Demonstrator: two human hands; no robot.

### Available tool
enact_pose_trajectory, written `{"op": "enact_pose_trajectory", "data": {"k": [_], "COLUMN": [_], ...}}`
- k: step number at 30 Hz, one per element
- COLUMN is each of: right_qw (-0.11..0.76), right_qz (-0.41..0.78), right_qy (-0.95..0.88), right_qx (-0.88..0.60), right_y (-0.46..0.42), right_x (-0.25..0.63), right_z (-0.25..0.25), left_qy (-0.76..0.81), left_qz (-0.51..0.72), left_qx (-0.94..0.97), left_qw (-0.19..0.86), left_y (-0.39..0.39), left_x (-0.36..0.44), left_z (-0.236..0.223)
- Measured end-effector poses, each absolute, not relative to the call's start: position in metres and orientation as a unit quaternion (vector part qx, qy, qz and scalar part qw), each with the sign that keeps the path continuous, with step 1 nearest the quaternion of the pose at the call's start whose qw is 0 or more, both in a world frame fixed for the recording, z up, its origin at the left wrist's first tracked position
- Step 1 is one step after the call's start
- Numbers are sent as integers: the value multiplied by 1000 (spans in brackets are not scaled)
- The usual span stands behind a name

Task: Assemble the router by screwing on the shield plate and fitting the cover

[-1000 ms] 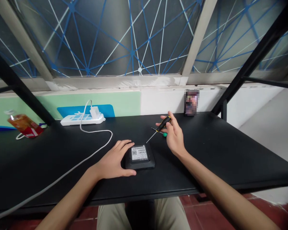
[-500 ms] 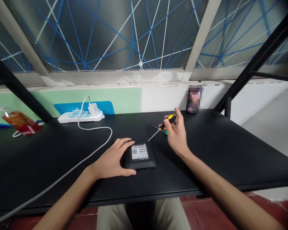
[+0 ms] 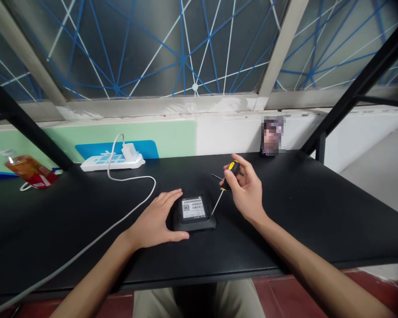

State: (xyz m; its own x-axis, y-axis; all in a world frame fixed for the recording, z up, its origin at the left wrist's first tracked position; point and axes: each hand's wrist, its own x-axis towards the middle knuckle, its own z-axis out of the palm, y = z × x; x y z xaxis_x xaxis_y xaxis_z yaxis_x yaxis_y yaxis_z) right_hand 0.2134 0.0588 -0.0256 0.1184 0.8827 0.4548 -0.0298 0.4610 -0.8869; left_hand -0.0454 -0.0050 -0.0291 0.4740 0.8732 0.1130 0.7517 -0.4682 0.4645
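Note:
A small black electronic device (image 3: 195, 223) with a white QR-code label lies on the black table. My left hand (image 3: 155, 216) steadies it from the left, thumb at the near edge and fingers along the far left side. In my right hand (image 3: 247, 190) is a black and yellow screwdriver (image 3: 232, 168), held between thumb and fingers. Its thin shaft slants down to the left, with the tip at the device's near right corner; whether it touches is too small to tell. Behind my right hand, the shaft of another tool (image 3: 216, 176) shows, its handle hidden.
At the back left are a white power strip (image 3: 112, 162) with a charger plugged in and a tilted drink bottle (image 3: 29, 170). A white cable (image 3: 119, 221) runs across the table's left side. A phone (image 3: 272, 137), its screen blurred out, leans on the wall.
The screwdriver tip has moved from the device's far right corner towards me, to the near right corner. The shaft stands steeper. My left hand and the device have barely shifted.

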Motion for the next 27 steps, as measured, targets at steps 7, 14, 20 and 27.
{"op": "enact_pose_trajectory", "data": {"k": [7,14,20,27], "right_qw": [636,626,625,604], "right_qz": [358,354,362,325], "right_qy": [-575,-596,-585,-588], "right_qx": [-370,-358,-370,-429], "right_y": [51,48,51,56], "right_x": [209,210,212,214], "right_z": [-23,-24,-23,-24], "left_qy": [490,485,492,496], "left_qz": [156,168,160,157], "left_qx": [840,842,840,838], "left_qw": [174,166,162,167], "left_y": [-5,-4,-4,-4], "left_x": [-46,-47,-48,-47], "left_z": [-31,-34,-36,-33]}}
